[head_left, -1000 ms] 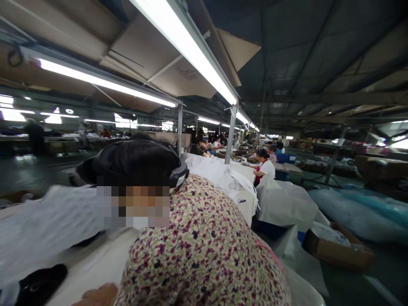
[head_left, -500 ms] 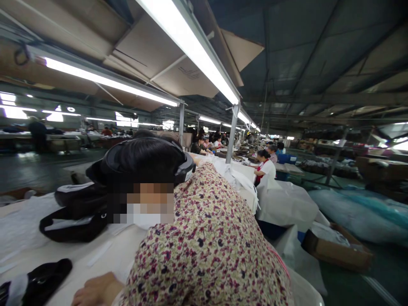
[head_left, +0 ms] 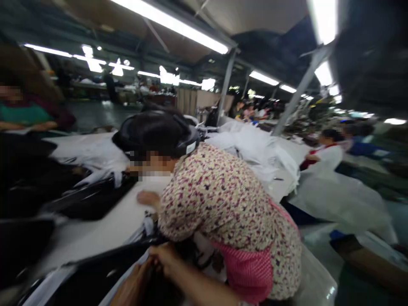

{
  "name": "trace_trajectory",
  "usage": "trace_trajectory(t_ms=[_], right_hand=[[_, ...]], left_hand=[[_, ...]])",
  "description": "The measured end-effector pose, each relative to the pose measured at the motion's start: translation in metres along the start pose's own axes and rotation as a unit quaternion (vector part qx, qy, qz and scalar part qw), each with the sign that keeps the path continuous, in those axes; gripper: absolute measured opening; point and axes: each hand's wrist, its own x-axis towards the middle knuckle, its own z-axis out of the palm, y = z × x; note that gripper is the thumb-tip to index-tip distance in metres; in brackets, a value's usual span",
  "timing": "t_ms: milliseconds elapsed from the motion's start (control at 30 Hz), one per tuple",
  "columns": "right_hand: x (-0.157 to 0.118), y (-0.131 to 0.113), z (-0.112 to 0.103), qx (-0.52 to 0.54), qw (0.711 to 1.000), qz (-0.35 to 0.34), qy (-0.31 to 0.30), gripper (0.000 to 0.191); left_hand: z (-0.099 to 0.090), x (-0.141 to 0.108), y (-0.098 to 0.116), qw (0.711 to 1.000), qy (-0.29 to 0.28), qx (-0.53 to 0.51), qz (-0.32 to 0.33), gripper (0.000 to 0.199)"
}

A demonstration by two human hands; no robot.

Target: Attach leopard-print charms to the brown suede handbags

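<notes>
At the bottom, my left hand and my right hand are close together. My right hand's fingers are pinched on the upper edge of a black bag-like item with a pale strip along it. My left hand lies against the same edge, its fingers bent round the strip and partly blurred. The item stretches to the lower left and carries small shiny metal spots. Its exact kind is not clear.
A co-worker in a flowered top leans over the white table just ahead, one hand on it. Black items and white sheets lie about. Another person is at far left; a post rises right.
The view has swung down and to the right end of the scene has shifted rightward. My hands and the black item have come into view. The co-worker still leans over the table.
</notes>
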Motion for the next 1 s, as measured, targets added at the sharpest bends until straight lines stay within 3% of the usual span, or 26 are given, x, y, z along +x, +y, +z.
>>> trace_trajectory(t_ms=[67,133,333,533,633,767,867,1000], right_hand=[[-0.006,0.030,0.009,0.024,0.998,0.048,-0.028,0.035],[0.000,0.046,0.009,0.041,0.995,0.084,-0.038,0.032],[0.025,0.057,-0.010,0.063,0.991,0.116,0.005,0.028],[0.013,0.063,-0.023,0.024,0.996,0.089,-0.014,0.036],[-0.001,0.070,-0.053,-0.036,0.997,0.068,0.021,0.036],[-0.035,0.093,-0.116,-0.133,0.978,0.036,0.154,0.037],[-0.063,0.124,-0.155,-0.203,0.952,0.015,0.230,0.042],[-0.077,0.165,-0.177,-0.372,0.888,-0.014,0.271,0.054]], left_hand=[[0.001,-0.036,-0.005,0.996,-0.081,0.020,-0.023,0.037],[-0.002,-0.049,-0.004,0.992,-0.117,0.035,-0.023,0.042],[-0.015,-0.038,0.012,0.992,-0.124,0.024,-0.017,0.038],[-0.028,-0.040,0.003,0.985,-0.171,-0.028,0.000,0.026],[-0.030,-0.041,-0.006,0.980,-0.184,-0.074,0.002,0.021],[-0.023,-0.039,-0.009,0.985,-0.156,-0.073,-0.032,0.033],[-0.016,-0.038,-0.007,0.989,-0.132,-0.034,-0.054,0.034],[-0.017,-0.039,-0.005,0.993,-0.100,-0.032,-0.047,0.026]])
